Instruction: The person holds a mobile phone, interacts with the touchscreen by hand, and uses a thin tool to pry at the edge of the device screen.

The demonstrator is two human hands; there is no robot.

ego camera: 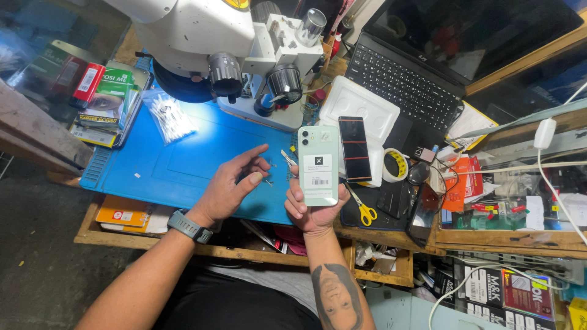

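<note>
Here the work sits on a cluttered wooden bench whose biggest fixtures are a white stereo microscope (202, 43) standing over a blue work mat (177, 159) and an open black laptop (440, 55) to the right. Between them lie a white moulded tray (358, 107), a dark phone screen panel (354, 148), a roll of tape (395, 165) and yellow-handled scissors (365, 212); a clear bag of cotton swabs (168, 116) rests at the mat's far left.

Judging from how things lie, this looks like a phone repair at an inspection or handling stage: the handset is lifted clear of the mat, back toward the camera, while small parts wait under the microscope light. Any next move would seem to call for a steady grip on the handset and fine, careful fingertip work over the tiny pieces.

The right hand (312, 211) is wrapped around the lower half of a pale green smartphone (318, 165), holding it upright above the mat's near edge, fingers curled at its left side and the palm behind its base. The left hand (229, 186), with a grey watch (188, 226) at the wrist, is loosely half-open over the mat, forefinger stretched out; its thumb and middle fingers come together near small metal parts (269, 178), though I cannot tell whether they actually pinch anything.
</note>
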